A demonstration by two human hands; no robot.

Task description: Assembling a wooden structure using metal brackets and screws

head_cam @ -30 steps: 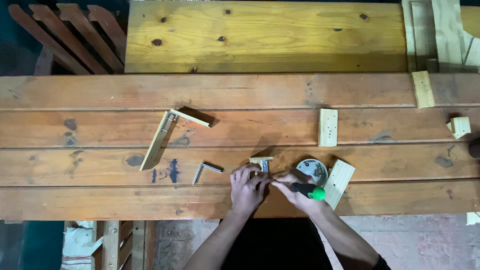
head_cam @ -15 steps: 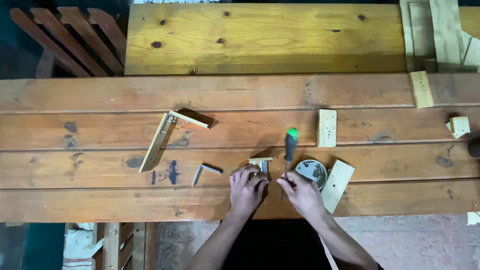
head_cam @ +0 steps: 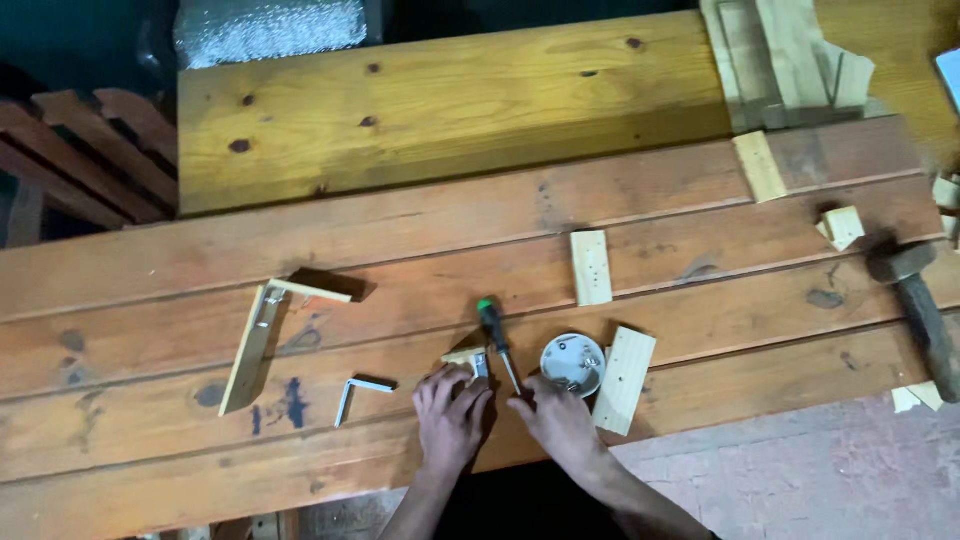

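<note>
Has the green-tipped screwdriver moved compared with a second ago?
Yes. The screwdriver lay low by the right hand, near the round tin; now it stands left of the tin, green end pointing away.

Two bare hands and forearms

The left hand (head_cam: 452,418) and right hand (head_cam: 560,420) wear no gloves, rings or watch; both forearms enter sleeveless from six o'clock.
</note>
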